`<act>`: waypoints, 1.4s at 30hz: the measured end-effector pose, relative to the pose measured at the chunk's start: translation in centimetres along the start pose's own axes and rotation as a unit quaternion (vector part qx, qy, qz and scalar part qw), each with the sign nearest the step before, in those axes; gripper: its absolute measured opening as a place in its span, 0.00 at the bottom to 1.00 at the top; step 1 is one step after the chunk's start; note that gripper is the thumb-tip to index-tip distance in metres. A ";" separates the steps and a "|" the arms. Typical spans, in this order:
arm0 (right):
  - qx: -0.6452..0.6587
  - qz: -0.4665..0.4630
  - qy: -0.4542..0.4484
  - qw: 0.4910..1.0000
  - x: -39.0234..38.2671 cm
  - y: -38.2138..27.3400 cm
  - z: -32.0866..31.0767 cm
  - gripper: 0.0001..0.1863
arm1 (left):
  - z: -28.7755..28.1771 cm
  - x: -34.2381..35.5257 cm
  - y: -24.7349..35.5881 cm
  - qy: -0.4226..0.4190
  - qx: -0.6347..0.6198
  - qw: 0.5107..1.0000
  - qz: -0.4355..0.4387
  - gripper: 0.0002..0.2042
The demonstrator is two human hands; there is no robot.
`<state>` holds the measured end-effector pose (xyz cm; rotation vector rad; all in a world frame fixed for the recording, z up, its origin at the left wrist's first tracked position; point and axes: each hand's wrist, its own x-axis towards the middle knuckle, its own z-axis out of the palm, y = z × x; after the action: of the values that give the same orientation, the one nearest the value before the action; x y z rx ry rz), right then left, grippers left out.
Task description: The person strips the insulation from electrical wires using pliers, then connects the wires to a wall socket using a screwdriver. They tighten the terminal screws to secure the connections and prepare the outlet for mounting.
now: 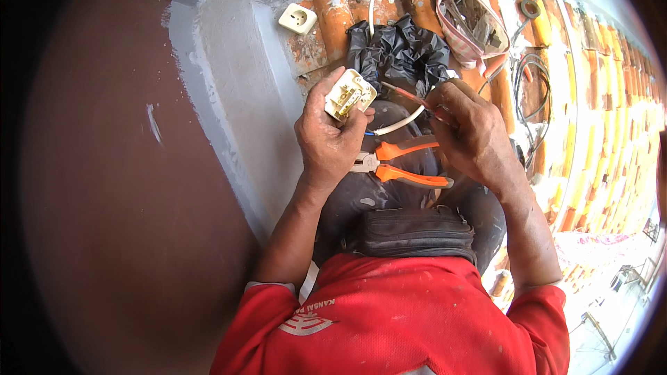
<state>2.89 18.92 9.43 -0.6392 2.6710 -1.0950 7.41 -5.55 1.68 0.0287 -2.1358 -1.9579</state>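
My left hand (328,135) grips the back part of an electrical socket (350,95), a white housing with brass contacts facing up. In my right hand (471,121) is a thin screwdriver (405,94) with a reddish shaft, its tip pointing left toward the socket but apart from it. A white cable (399,125) curves between my hands; a blue wire end shows at my left hand's fingers. Pliers (410,162) with orange handles lie across my lap, jaws partly behind my left wrist.
A white socket cover (297,19) lies on the roof tiles (333,17) ahead, beside a black plastic bag (399,48). An open pink-and-white pouch (472,21) and a coil of dark cable (531,94) lie to the right. A brown wall (132,167) closes the left side.
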 end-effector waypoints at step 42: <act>0.076 -0.131 0.033 0.988 0.7 -3.4 3.0 0.14 | -1.1 1.5 4.8 0.111 -0.233 0.959 -0.113 0.25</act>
<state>4.31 14.54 9.67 -0.9595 2.5755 -1.3940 6.86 -6.45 6.70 0.4041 -1.5467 -2.4097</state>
